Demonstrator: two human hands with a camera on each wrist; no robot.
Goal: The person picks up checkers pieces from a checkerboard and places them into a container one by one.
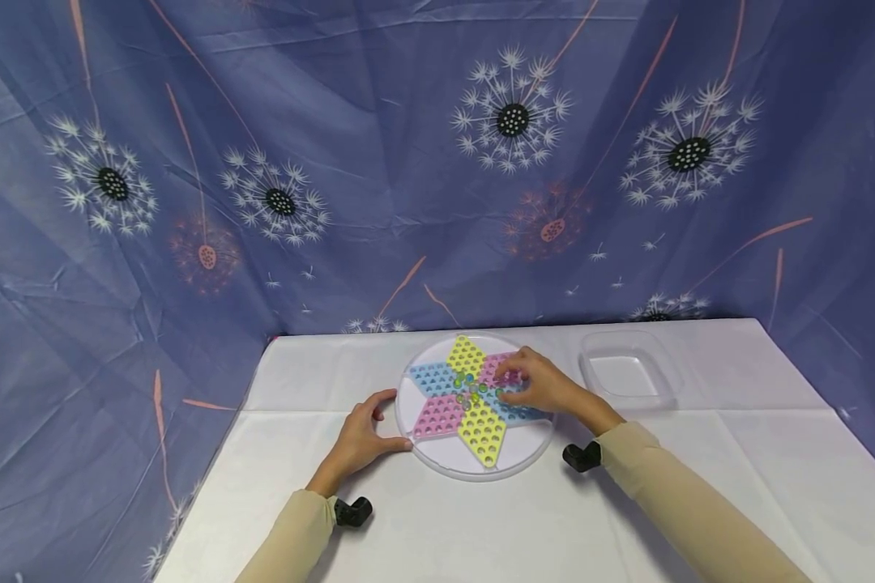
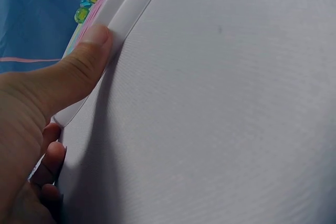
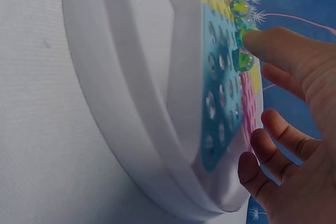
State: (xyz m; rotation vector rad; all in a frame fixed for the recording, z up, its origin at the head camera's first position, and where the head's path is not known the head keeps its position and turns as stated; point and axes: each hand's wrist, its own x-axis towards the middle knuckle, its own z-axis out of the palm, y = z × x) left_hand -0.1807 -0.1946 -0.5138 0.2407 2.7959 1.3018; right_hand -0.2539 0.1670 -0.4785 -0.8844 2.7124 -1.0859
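Observation:
A round white Chinese checkers board (image 1: 521, 447) with a yellow, pink and blue star of holes lies on the table. Several clear glass marbles with coloured swirls (image 1: 475, 397) cluster at its middle. My left hand (image 1: 360, 437) holds the board's left rim, its thumb (image 2: 86, 61) against the outer edge and the other fingers partly hidden. Over the right side of the star is my right hand (image 1: 547, 385). Its thumb tip touches a green marble (image 3: 244, 60) or one beside it; the other fingers are bent and spread apart from the thumb.
A clear plastic container (image 1: 627, 376) stands at the back right of the white-covered table (image 1: 481, 534). Behind and to the sides hangs a blue curtain (image 1: 379, 162) with dandelion patterns. Black camera mounts (image 1: 582, 457) jut from both wrists.

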